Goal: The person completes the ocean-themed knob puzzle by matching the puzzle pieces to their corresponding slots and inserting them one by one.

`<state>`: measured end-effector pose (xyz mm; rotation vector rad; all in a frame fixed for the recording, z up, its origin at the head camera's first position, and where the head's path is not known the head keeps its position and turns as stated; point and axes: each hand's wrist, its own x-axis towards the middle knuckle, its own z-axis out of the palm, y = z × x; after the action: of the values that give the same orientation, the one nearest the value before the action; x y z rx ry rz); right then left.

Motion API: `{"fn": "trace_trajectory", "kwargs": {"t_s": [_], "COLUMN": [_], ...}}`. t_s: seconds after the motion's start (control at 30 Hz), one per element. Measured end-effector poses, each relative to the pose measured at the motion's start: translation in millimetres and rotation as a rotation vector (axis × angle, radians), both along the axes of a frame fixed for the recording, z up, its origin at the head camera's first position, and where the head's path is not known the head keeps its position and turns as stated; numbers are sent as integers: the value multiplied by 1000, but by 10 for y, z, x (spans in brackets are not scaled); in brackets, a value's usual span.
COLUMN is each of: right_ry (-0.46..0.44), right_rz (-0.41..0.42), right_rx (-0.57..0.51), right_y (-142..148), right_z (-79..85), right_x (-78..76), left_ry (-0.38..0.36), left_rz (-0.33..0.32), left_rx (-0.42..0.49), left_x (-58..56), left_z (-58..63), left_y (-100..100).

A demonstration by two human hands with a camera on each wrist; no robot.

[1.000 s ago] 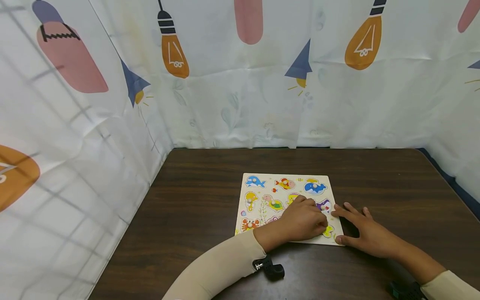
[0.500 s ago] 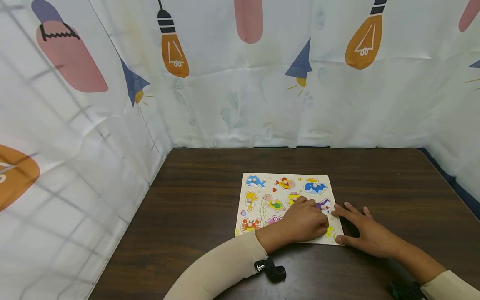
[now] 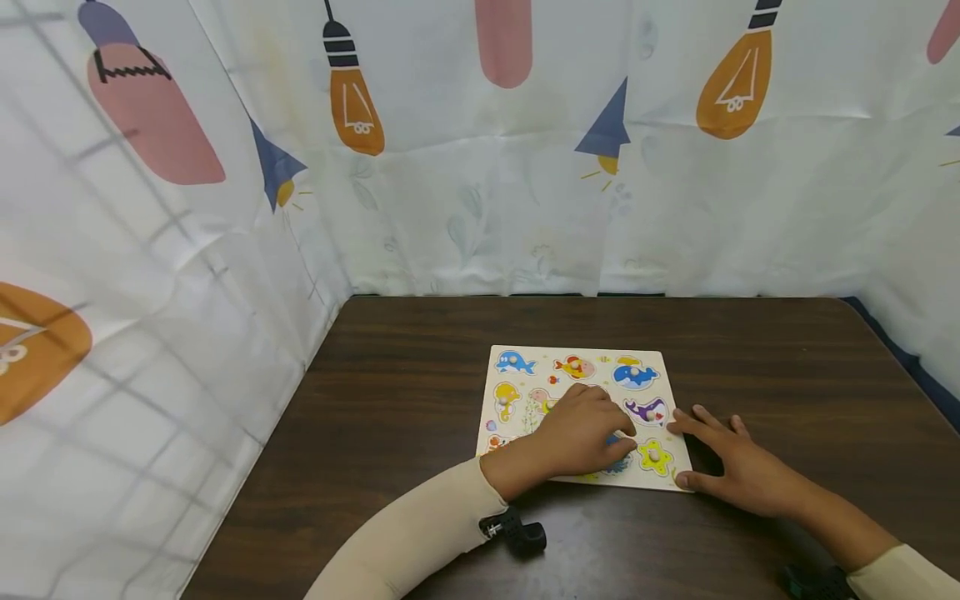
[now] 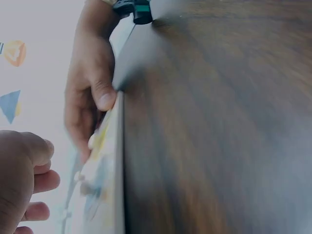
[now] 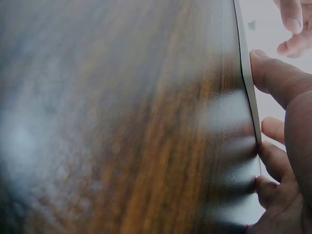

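A pale knob puzzle board (image 3: 491, 353) with colourful sea animals lies flat on the table. Over its lower middle hovers my left hand (image 3: 581, 429), fingers loosely bent and nothing between them, as the left wrist view also shows. Partly under that hand is a spiky blue piece (image 3: 619, 465). A yellow starfish (image 3: 655, 457) sits in the lower right corner, with a purple whale-like piece (image 3: 647, 412) above it. My right hand (image 3: 742, 471) touches the board's right edge with spread fingers; its thumb (image 5: 265, 68) rests at the rim in the right wrist view.
The dark wooden table (image 3: 405, 400) extends around the board. Farther up the board sit a blue whale (image 3: 634, 377), a red and yellow fish (image 3: 576, 367) and a yellow seahorse (image 3: 506, 398). A printed white curtain (image 3: 465, 208) hangs behind and to the left.
My left hand has moved left and lifted off the lower right of the board, its fingers loosening. The starfish and purple piece now show fully. My right hand stays at the edge.
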<state>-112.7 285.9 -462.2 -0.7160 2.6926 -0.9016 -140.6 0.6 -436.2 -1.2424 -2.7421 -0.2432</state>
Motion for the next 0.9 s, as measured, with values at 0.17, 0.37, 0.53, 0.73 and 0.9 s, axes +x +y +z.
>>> {"fn": "trace_trajectory", "kwargs": {"t_s": [0.17,0.37,0.53,0.73,0.9], "right_ry": [-3,13,22,19,21], "right_rz": [-6,-9,-12,-46,-77], "right_rx": [3,11,12,43,113], "right_y": [19,66,80,99,140], "right_z": [-16,-16,-10,17,52], "right_x": [6,26,31,39,37], "left_ry": [-23,-12,10,24,46], "left_rz": [57,130,195,293,364], "left_rx": [50,88,109,149,175], "left_x": [-8,-13,-18,-14,-27], "left_z": [55,67,67,39,48], "left_y": [-319,-762,-1128,-1553,-1861]}}
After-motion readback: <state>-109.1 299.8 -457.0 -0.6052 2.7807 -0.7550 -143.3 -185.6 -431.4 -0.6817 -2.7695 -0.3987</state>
